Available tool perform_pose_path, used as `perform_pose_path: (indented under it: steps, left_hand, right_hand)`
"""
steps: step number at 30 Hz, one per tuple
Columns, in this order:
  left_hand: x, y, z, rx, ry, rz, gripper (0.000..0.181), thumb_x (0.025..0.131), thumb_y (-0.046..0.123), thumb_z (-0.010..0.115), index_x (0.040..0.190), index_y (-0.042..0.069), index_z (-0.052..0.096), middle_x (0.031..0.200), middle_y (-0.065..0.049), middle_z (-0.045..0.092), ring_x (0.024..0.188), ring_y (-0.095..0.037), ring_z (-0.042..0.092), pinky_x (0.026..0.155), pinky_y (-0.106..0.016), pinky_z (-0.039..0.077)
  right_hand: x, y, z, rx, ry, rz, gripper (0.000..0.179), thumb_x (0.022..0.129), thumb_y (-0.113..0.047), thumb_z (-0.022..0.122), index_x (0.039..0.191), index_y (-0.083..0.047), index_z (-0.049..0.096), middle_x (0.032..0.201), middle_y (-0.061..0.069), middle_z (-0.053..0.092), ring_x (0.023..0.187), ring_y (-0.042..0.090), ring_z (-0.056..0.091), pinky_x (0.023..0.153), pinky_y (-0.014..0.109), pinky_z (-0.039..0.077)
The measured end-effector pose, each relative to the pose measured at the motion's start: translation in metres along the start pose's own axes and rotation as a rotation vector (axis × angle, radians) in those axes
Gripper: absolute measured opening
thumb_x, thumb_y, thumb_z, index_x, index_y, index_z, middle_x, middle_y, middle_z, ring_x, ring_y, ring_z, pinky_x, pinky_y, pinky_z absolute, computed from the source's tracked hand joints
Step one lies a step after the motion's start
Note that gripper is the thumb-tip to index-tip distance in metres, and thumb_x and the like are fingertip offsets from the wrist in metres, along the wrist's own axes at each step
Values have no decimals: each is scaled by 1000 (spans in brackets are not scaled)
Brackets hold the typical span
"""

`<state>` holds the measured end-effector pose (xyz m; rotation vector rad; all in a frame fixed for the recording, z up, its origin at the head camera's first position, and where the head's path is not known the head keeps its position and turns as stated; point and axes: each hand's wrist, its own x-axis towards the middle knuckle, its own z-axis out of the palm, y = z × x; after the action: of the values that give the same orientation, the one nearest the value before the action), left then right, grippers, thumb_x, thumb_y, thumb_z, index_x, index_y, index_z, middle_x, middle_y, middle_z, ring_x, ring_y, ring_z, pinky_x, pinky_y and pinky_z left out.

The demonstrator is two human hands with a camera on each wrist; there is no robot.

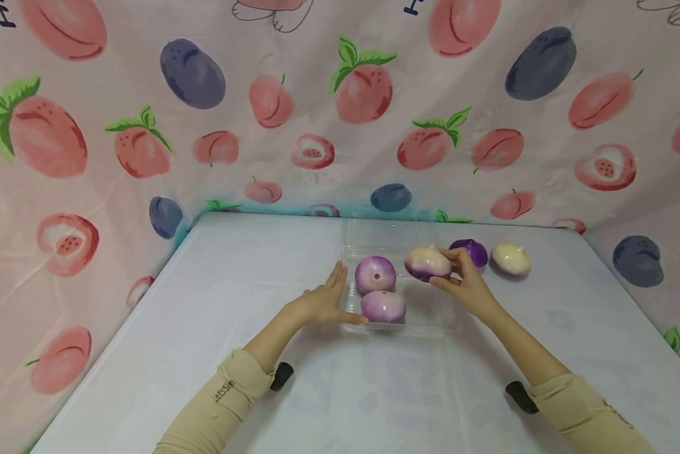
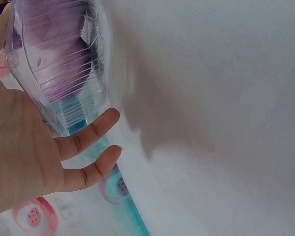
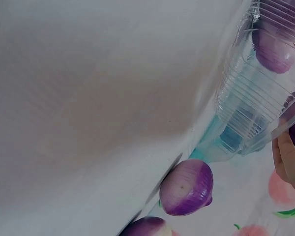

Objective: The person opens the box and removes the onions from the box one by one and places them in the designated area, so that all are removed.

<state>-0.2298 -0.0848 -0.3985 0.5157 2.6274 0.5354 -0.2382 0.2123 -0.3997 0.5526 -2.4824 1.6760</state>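
A clear plastic box (image 1: 425,309) with its lid folded back stands mid-table. Two purple onions, a rear one (image 1: 375,275) and a front one (image 1: 383,307), lie in its left side. My right hand (image 1: 467,285) grips a white-and-purple onion (image 1: 427,262) above the box's right side, fingers and thumb round its right end. Against the box's left wall rests my left hand (image 1: 322,304), its fingers extended and the thumb along the front edge. In the left wrist view, two straight fingers of the left hand (image 2: 27,142) show beside the ribbed box wall (image 2: 71,73).
To the right of the box sit a deep purple onion (image 1: 471,252) and a pale onion (image 1: 511,260). A fruit-printed curtain (image 1: 317,101) hangs behind the white table (image 1: 249,252) and along its sides.
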Motion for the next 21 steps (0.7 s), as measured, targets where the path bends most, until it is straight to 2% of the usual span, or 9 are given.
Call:
perform_pose_path:
  steps: [2,4,7,9,14,21]
  left_hand:
    - [0,0,0,0,-1,0,116,76,67,62,152,11,-7,158,-3,-21,133,-46,35,103,-71,20]
    - [1,-1,0,-1,1,3,116,76,66,62,152,10,-7,158,-3,-20,133,-47,35,103,-72,20]
    - [2,-1,0,2,3,7,117,76,66,62,151,9,-7,158,-5,-20,132,-47,36,102,-72,21]
    - [2,-2,0,5,3,7,117,77,66,62,151,9,-8,158,-6,-19,131,-47,37,101,-72,22]
    - [2,-3,1,3,-1,7,117,76,66,62,151,9,-8,158,-6,-20,130,-46,40,101,-72,24]
    - [2,-2,1,2,3,10,117,77,67,61,151,9,-8,158,-6,-19,132,-47,36,101,-72,23]
  right_hand:
    - [-1,-2,-1,-14,4,2,40,88,5,59,118,13,32,140,31,34,113,8,48,81,3,42]
    - [-2,-2,-3,-25,12,-7,39,89,4,58,118,12,33,140,31,35,115,9,47,81,2,42]
    - [-2,0,-5,-17,26,-27,41,90,4,58,122,12,34,137,30,37,111,2,48,82,2,42]
    - [-2,3,-6,-2,38,-41,44,88,5,59,124,12,34,134,29,39,102,-11,45,82,3,43]
    - [-5,5,-9,11,62,-30,52,85,5,63,128,11,34,132,25,39,102,-11,46,82,4,44]
    - [-8,5,-17,-15,75,-26,56,82,8,66,128,11,33,131,23,41,102,-13,46,81,4,44]
